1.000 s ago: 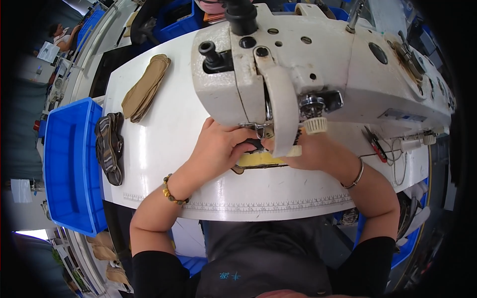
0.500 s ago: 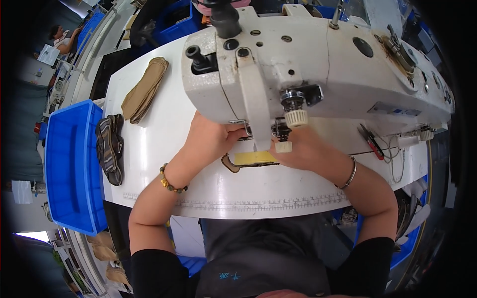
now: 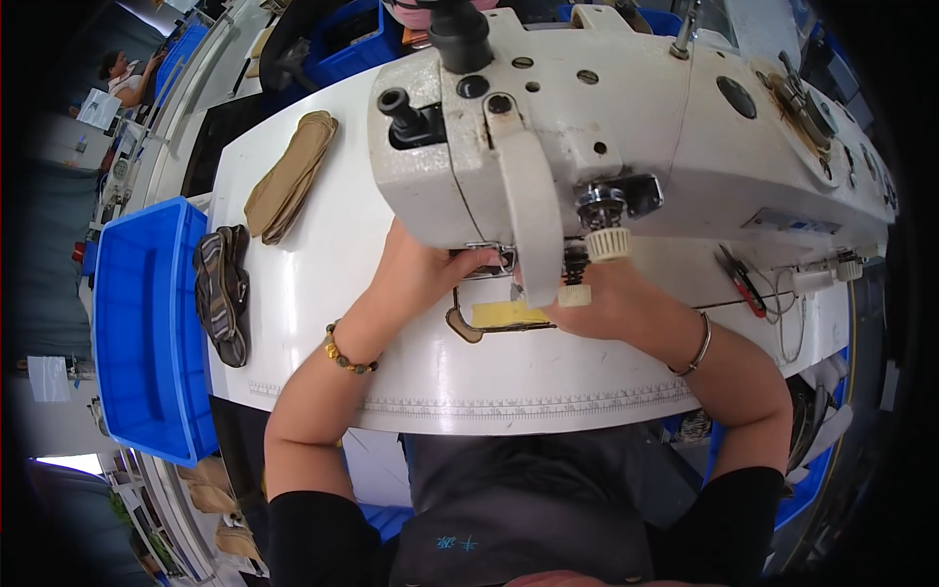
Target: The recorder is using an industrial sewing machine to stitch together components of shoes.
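Observation:
Under the head of a white sewing machine [image 3: 430, 186], both my hands work close to the needle area. My left hand [image 3: 416, 279] is closed, its thumb and fingers pinching the dark edge of a fabric piece beside the presser foot. That piece has a tan, dark-rimmed end [image 3: 463, 325] and a yellow patch [image 3: 507, 313]. My right hand [image 3: 602, 298] is closed on the piece's right end; knobs of the machine hide part of its fingers. The stitching point itself is mostly covered by the machine and my fingers.
A stack of tan fabric pieces [image 3: 290, 181] lies at the table's far left. Striped dark fabric pieces [image 3: 223, 293] sit by a blue bin [image 3: 152, 333]. Red-handled thread snips [image 3: 743, 284] lie on the right. A printed ruler [image 3: 528, 404] runs along the front edge.
The whole view has shifted slightly, so the machine and table appear a little further right. My hands keep nearly the same place at the fabric piece.

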{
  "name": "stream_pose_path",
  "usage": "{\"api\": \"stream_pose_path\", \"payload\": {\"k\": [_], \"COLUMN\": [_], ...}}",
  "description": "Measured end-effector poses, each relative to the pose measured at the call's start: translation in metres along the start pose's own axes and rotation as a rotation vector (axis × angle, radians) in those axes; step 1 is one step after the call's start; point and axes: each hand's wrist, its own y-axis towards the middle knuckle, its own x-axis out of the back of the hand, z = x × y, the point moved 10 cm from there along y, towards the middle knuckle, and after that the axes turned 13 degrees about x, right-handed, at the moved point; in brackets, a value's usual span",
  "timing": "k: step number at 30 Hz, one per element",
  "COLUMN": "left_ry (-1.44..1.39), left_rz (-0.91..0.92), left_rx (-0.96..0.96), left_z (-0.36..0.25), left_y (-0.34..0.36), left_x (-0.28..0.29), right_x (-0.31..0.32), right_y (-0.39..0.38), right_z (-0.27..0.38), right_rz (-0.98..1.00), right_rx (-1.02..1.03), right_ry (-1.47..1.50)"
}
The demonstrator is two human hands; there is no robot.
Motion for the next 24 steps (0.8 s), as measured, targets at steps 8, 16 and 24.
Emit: {"api": "stream_pose_path", "payload": {"k": [8, 16, 24], "left_ry": [0.128, 0.056, 0.018], "left_rz": [-0.096, 0.008, 0.115], "left_rx": [-0.128, 0.051, -0.013], "left_z": [-0.014, 0.007, -0.012], "left_y": [-0.003, -0.002, 0.003], "left_x": [0.000, -0.009, 0.001], "right_x": [-0.045, -0.017, -0.028], "right_y": [-0.019, -0.005, -0.009], "right_z": [-0.035, -0.031, -0.019], "right_rz": [0.127, -0.192, 0.294], "right_rx": [-0.160, -0.122, -0.181], "right_ry": [0.149, 0.168, 0.137]}}
